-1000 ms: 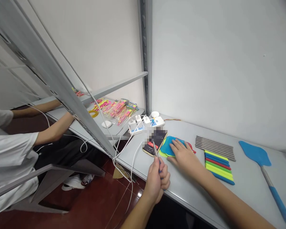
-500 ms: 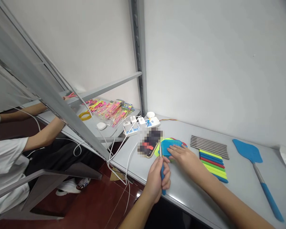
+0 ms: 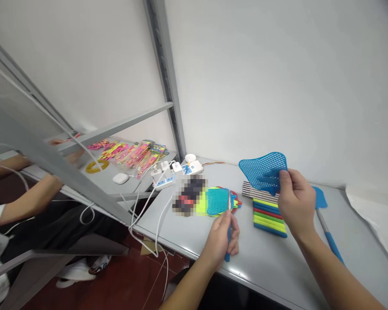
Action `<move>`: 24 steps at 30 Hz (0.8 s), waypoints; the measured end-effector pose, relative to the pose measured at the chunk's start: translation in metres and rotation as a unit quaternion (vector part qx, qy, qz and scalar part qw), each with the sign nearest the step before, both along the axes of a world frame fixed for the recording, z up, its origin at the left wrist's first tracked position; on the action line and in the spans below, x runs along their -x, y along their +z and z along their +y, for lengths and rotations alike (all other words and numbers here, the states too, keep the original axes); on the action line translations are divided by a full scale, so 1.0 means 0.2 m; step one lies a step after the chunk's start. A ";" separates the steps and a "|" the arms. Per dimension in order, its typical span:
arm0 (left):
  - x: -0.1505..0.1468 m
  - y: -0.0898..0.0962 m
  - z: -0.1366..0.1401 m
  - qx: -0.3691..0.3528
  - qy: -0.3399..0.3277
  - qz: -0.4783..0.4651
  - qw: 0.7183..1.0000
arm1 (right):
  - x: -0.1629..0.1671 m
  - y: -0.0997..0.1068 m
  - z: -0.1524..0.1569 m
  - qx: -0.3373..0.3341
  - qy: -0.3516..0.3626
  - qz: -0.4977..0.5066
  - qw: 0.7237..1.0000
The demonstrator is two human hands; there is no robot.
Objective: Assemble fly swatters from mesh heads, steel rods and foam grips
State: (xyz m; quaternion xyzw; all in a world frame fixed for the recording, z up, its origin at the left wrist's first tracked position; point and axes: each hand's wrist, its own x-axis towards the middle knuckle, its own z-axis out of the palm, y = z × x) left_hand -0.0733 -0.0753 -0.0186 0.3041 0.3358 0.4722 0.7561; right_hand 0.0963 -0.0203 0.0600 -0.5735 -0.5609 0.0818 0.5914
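My left hand (image 3: 221, 237) is closed around a fly swatter handle, whose blue grip (image 3: 228, 243) ends in a thin metal rod pointing up. Raised over the table, my right hand (image 3: 295, 202) pinches a blue mesh fly swatter head (image 3: 261, 170) near its narrow end, apart from the handle. Behind my left hand lies a pile of mesh swatter heads (image 3: 217, 201), a teal one on top with yellow and red ones beneath. Metal rods (image 3: 252, 191) and coloured grips (image 3: 268, 218) lie in rows below my right hand. A blue fly swatter (image 3: 323, 224) lies at the right, partly hidden by my right wrist.
A pixelated phone (image 3: 190, 196) lies left of the pile. Behind it, a power strip (image 3: 195, 167) trails white cables over the table edge. A metal shelf post (image 3: 168, 73) divides this table from a co-worker's, which holds bagged pink and yellow pieces (image 3: 137, 155). White sheeting (image 3: 371, 215) lies far right.
My right hand has lifted a blue swatter head off the pile and carried it up and right. A teal head now shows on top. My left hand still grips the handle; the view has shifted right.
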 end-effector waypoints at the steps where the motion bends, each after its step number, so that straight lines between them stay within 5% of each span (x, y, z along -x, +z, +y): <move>1: -0.05 0.00 0.01 -0.013 -0.027 0.001 1.000 | -0.03 0.00 0.00 0.015 0.013 0.091 0.996; 5: -0.23 0.02 0.02 -0.071 -0.137 0.029 0.988 | -0.12 -0.01 0.01 0.013 0.118 0.423 0.899; 9: -0.33 0.05 0.01 -0.102 -0.190 0.061 0.975 | -0.17 0.02 -0.03 -0.021 0.162 0.519 0.839; 24: -0.39 0.05 -0.02 -0.077 -0.184 0.091 0.976 | -0.13 0.02 -0.19 -0.038 0.142 0.435 0.889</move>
